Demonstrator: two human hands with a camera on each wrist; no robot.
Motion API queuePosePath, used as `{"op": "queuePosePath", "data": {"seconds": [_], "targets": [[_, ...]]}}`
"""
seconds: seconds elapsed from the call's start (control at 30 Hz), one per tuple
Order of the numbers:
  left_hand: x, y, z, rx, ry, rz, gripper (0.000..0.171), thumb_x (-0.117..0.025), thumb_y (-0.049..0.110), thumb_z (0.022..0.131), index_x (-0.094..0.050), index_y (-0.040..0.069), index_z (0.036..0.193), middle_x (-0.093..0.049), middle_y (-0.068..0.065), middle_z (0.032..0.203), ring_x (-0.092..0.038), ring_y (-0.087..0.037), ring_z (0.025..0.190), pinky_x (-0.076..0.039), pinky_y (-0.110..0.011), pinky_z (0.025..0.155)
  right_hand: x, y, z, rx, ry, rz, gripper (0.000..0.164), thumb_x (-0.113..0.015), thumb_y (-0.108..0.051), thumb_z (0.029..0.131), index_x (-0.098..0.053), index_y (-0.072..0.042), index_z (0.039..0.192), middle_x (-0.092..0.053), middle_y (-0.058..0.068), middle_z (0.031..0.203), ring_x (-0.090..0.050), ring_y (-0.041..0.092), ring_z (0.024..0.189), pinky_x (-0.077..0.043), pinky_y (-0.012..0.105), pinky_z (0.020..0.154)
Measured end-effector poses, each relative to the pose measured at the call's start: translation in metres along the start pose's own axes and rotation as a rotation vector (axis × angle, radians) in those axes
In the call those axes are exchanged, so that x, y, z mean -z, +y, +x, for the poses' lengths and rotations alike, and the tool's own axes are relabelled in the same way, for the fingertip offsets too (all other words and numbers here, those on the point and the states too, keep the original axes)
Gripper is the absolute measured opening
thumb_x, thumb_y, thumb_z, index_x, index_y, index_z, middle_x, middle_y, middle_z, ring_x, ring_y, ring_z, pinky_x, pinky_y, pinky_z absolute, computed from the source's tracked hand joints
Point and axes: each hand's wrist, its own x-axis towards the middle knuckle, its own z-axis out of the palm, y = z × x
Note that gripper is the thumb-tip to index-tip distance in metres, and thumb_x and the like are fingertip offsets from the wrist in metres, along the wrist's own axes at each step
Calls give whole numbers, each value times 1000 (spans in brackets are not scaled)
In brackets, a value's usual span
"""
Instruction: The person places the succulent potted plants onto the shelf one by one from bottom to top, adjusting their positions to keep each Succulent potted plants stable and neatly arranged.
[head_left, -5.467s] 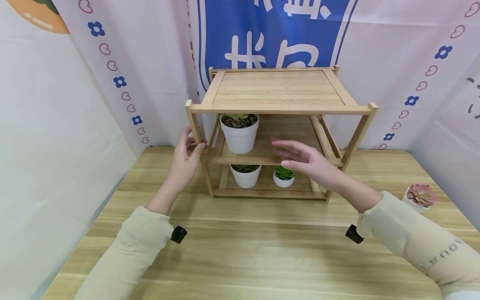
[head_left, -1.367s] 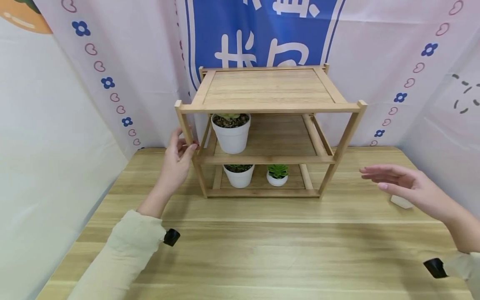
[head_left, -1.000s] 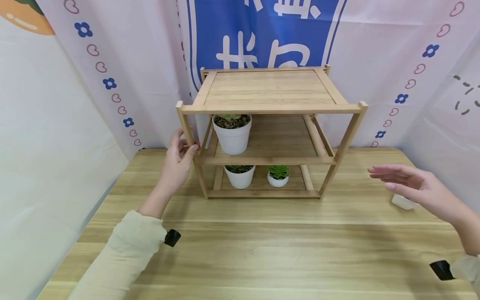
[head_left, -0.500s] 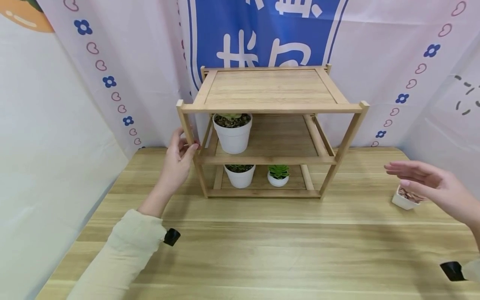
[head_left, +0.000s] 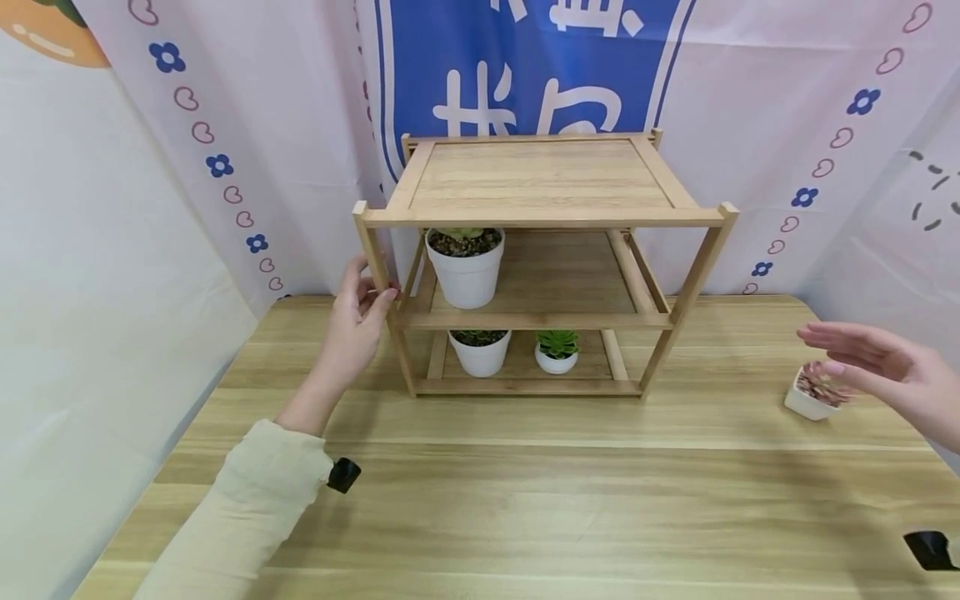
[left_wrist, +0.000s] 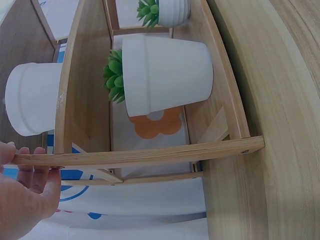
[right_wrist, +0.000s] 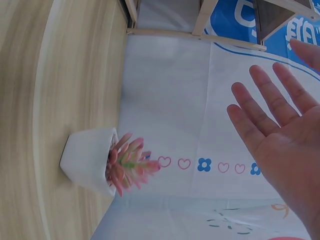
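My left hand (head_left: 358,321) holds the left front post of a three-tier wooden shelf (head_left: 551,171), thumb in front and fingers around it. In the left wrist view those fingers (left_wrist: 39,175) show at the post by the middle tier. My right hand (head_left: 888,375) holds nothing; its fingers (right_wrist: 270,92) are spread apart in the right wrist view. Just beside and above a pink succulent (head_left: 821,387) in a white square pot (head_left: 808,406), it covers part of the plant in the head view. No contact between hand and pot shows.
On the middle tier, at the left, stands a large white pot (head_left: 467,279). The bottom tier bears another white pot (head_left: 480,358) and a small green succulent (head_left: 557,346) in a round pot. Behind the table (head_left: 525,492) hangs a printed cloth (head_left: 750,108).
My right hand has gone from in front of the shelf out to the right, past the pink succulent, uncovering much of it. My left hand stays on the post; the shelf has not moved.
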Motion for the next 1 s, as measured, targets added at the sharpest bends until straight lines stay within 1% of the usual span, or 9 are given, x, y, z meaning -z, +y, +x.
{"op": "queuePosePath", "data": {"seconds": [0.17,0.27,0.4,0.47,0.57,0.7,0.8,0.87,1.0], "targets": [[0,-1,0,0,3,-3,50,-45,0,108,-30,1,155,-53,-33,126,-58,-40,118,-44,-48,112,6,13,-5,-31,27,24,56,-55,18,96,-60,-17,140,-64,-22,127,-59,-9,111,-47,4,81],[-1,0,0,-2,5,0,50,-45,0,108,-30,2,155,-53,-34,125,-59,-39,118,-44,-48,112,12,22,-10,-19,20,14,59,-53,17,98,-57,-21,143,-62,-25,128,-57,-13,113,-43,2,84],[-1,0,0,-3,7,5,50,-46,1,108,-30,2,155,-54,-31,124,-59,-38,117,-44,-48,111,18,35,-17,-1,49,-17,62,-51,18,97,-53,-17,148,-59,-28,129,-53,-15,115,-38,1,87],[-1,0,0,-4,10,4,50,-46,0,108,-30,2,155,-55,-30,123,-59,-38,117,-45,-47,111,21,42,-20,1,66,-9,63,-51,20,96,-53,-16,148,-59,-28,129,-53,-15,115,-37,0,89],[-1,1,-1,-2,14,3,49,-46,0,107,-31,1,154,-55,-30,123,-59,-39,117,-45,-47,111,25,52,-23,23,94,37,64,-50,24,93,-55,-11,147,-63,-24,129,-56,-11,115,-40,1,91],[-1,2,-1,5,18,-4,50,-45,-2,107,-31,1,154,-54,-32,125,-58,-41,118,-44,-46,112,32,64,-27,52,102,100,67,-47,26,93,-55,-11,147,-64,-21,131,-58,-10,115,-42,2,92],[-2,3,-1,10,21,-10,50,-45,-3,106,-32,1,154,-54,-33,125,-58,-41,119,-44,-46,113,37,71,-29,48,109,93,70,-47,26,93,-54,-16,149,-63,-23,131,-58,-11,115,-41,1,92],[-2,4,-1,14,21,-13,49,-45,-2,107,-32,1,154,-54,-33,125,-58,-41,119,-43,-45,113,38,75,-30,41,114,89,71,-48,26,92,-52,-15,150,-63,-23,131,-58,-11,114,-42,2,92],[-3,5,-2,22,17,-20,49,-45,-1,107,-31,1,154,-53,-34,125,-57,-41,120,-42,-44,114,39,82,-31,1,119,33,78,-56,28,88,-51,-18,151,-61,-28,129,-56,-14,112,-41,1,90]]}}
